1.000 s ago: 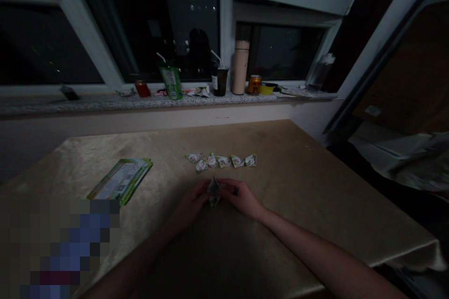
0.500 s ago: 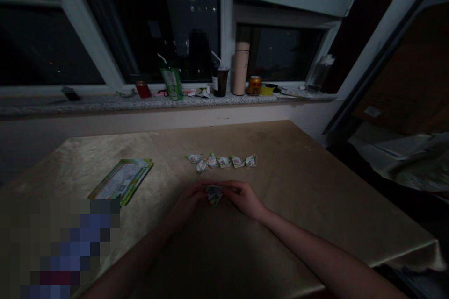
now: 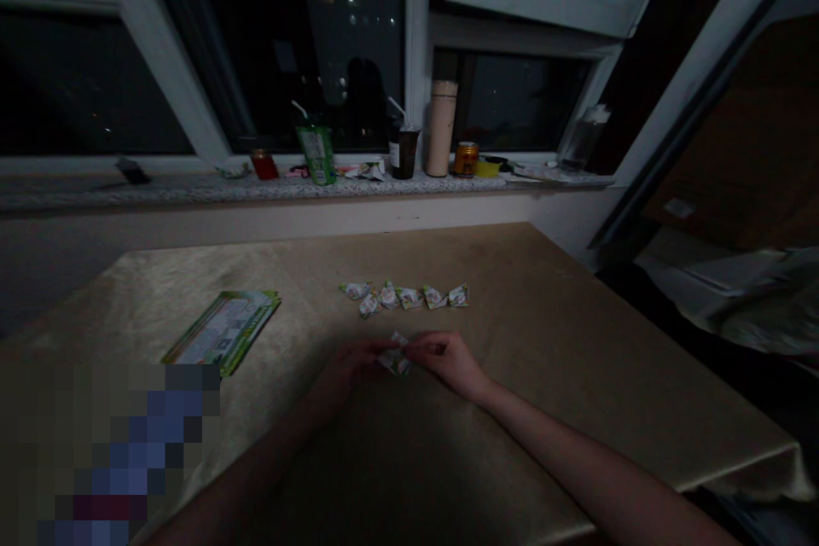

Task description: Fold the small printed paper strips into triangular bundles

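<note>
Between my two hands is a small white-and-green printed wrapper, partly folded, its corners sticking out above and below my fingers. My left hand pinches its left side, while the fingertips of my right hand close on its right edge. Just beyond, several small folded wrappers with the same white-and-green print lie in an uneven row. To the left rests a stack of flat green-and-white printed packets. Dim light hides the finer folds.
A shiny gold-brown cloth covers the table. Along the granite windowsill stand a green cup with a straw, a dark drink cup, a pale flask, an orange can and a red jar. A pixelated patch covers the lower left.
The wrapper has turned between my fingers, and one corner now points up. My right fingers have shifted slightly on it. The row and the stack lie as before.
</note>
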`<state>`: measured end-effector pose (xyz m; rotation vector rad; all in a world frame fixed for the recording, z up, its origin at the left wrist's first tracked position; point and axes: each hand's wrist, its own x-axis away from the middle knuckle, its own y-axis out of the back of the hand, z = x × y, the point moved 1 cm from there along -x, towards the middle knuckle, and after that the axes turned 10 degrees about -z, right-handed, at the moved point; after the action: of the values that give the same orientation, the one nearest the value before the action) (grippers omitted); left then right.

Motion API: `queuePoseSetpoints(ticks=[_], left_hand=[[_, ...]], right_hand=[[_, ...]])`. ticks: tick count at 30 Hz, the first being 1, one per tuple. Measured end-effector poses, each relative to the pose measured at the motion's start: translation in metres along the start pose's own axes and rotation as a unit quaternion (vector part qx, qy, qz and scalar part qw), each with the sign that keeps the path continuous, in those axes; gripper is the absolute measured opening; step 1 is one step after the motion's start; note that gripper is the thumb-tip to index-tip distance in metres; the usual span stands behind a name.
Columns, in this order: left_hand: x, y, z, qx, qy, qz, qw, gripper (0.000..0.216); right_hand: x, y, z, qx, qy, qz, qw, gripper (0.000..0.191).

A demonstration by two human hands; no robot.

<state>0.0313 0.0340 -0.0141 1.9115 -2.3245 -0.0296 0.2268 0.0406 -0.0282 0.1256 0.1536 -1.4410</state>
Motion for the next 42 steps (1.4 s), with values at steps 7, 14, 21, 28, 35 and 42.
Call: queuePoseSetpoints(ticks=[7, 14, 21, 28, 35, 42], left_hand=[[-0.002, -0.009, 0.002, -0.055, -0.015, -0.038, 0.998, 0.03], [-0.001, -0.012, 0.003, -0.05, -0.014, -0.029, 0.998, 0.033], [0.001, -0.013, -0.005, -0.1, 0.004, 0.011, 0.995, 0.034], [-0.001, -0.011, -0.006, -0.141, 0.007, 0.041, 0.989, 0.036], [0.005, -0.014, -0.015, -0.201, -0.022, 0.026, 0.979, 0.04], [0.01, -0.021, -0.011, -0.249, -0.07, -0.008, 0.966, 0.038]], right_hand=[[0.0, -0.002, -0.008, -0.011, -0.046, -0.022, 0.999, 0.03], [-0.004, -0.005, -0.003, 0.006, -0.041, 0.012, 0.999, 0.035], [-0.007, -0.006, -0.002, 0.053, 0.001, 0.018, 0.998, 0.036], [-0.003, -0.004, 0.003, 0.07, 0.046, 0.009, 0.996, 0.038], [-0.007, -0.004, -0.001, 0.037, 0.003, 0.042, 0.998, 0.036], [-0.012, 0.0, -0.006, 0.094, 0.002, 0.05, 0.994, 0.035]])
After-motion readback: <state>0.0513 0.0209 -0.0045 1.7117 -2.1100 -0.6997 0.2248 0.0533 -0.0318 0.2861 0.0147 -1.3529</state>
